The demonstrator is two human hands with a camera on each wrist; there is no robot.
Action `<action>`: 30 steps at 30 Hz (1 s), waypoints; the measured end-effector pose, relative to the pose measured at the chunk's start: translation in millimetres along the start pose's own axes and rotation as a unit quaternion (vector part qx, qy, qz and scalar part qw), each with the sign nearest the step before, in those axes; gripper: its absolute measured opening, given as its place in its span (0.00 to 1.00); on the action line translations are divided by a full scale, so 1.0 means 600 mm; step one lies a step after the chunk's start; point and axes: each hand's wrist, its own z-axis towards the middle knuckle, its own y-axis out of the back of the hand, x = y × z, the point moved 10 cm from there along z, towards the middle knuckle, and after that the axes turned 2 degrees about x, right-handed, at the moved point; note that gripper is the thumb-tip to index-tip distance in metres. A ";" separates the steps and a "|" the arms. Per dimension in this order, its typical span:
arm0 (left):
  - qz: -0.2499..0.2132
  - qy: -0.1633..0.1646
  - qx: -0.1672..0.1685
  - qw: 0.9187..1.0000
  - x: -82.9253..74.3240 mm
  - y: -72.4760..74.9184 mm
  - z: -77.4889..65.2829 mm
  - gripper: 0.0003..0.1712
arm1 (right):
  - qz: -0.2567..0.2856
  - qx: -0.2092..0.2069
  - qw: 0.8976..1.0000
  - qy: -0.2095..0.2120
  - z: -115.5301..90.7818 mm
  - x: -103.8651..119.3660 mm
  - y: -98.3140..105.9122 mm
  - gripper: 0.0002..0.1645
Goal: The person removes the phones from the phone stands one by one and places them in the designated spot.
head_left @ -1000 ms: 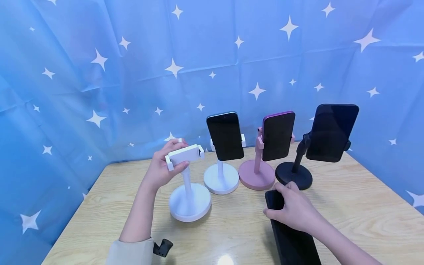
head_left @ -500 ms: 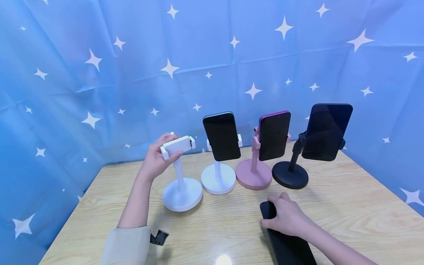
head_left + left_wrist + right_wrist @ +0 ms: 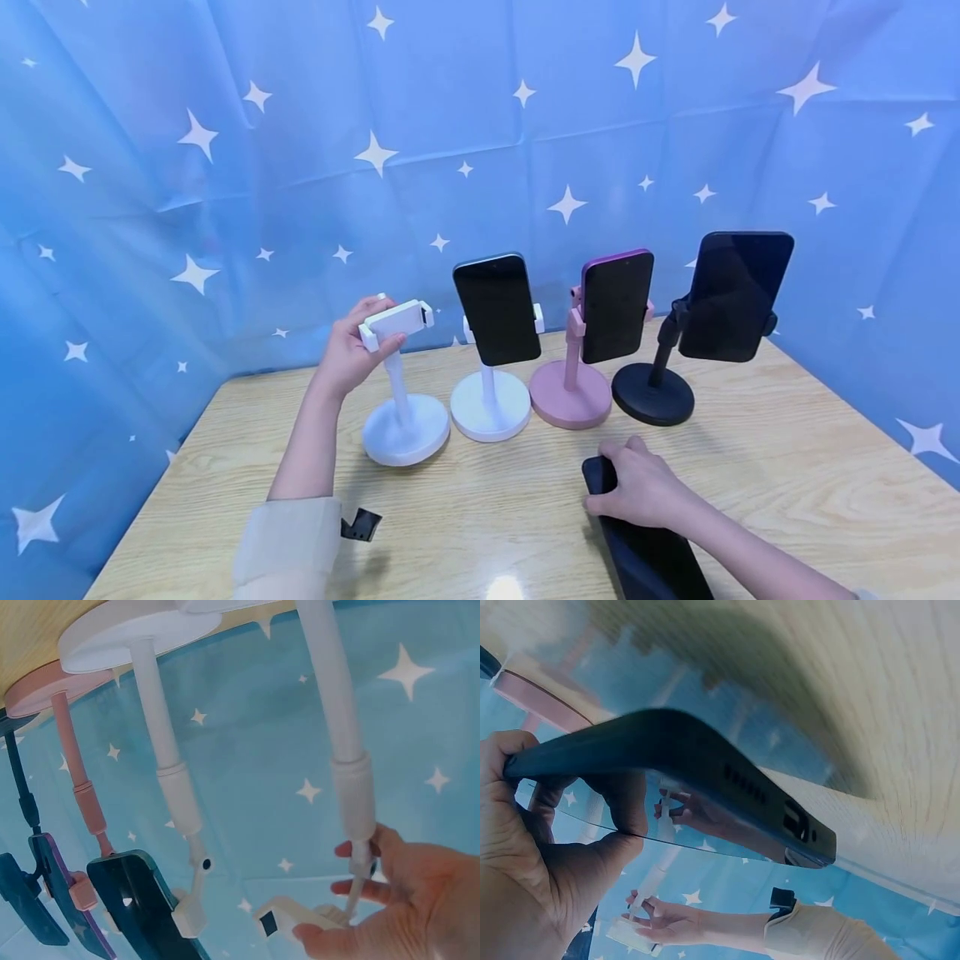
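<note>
In the head view my left hand (image 3: 348, 350) grips a white phone stand (image 3: 401, 396) behind its clamp, with the thumb along the front. No phone sits in that clamp. The stand's round base looks slightly tilted, and I cannot tell whether it touches the table. My right hand (image 3: 645, 487) holds a black phone (image 3: 656, 554) across its upper end, fingers on one long edge and thumb on the other. From the right wrist, the phone (image 3: 667, 742) shows speaker holes and a port on its end, with a shadow on the tabletop nearby.
In a row to the right stand another white stand (image 3: 490, 408) with a dark phone (image 3: 498, 308), a pink stand (image 3: 570, 396) with a purple-edged phone (image 3: 617, 307), and a black stand (image 3: 652, 393) with a large black phone (image 3: 737, 296). A blue starred curtain (image 3: 300, 167) hangs behind the wooden table (image 3: 465, 517).
The left hand has moved the white stand back and left, nearly level with the row. My right hand has drawn the black phone slightly nearer to me. The view has shifted a little.
</note>
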 end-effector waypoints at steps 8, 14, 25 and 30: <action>-0.003 -0.008 0.002 1.000 0.002 0.008 -0.001 0.22 | -0.001 0.006 1.000 -0.004 0.006 -0.001 -0.007 0.37; -0.003 -0.005 0.014 1.000 0.005 0.004 -0.002 0.23 | -0.004 0.011 1.000 -0.011 0.010 -0.005 -0.010 0.37; -0.031 -0.023 0.037 0.999 0.008 0.000 -0.012 0.23 | -0.005 0.019 1.000 -0.016 0.018 -0.011 -0.020 0.35; -0.040 -0.039 0.040 0.998 0.010 0.006 -0.018 0.21 | -0.003 0.021 1.000 -0.021 0.023 -0.013 -0.022 0.37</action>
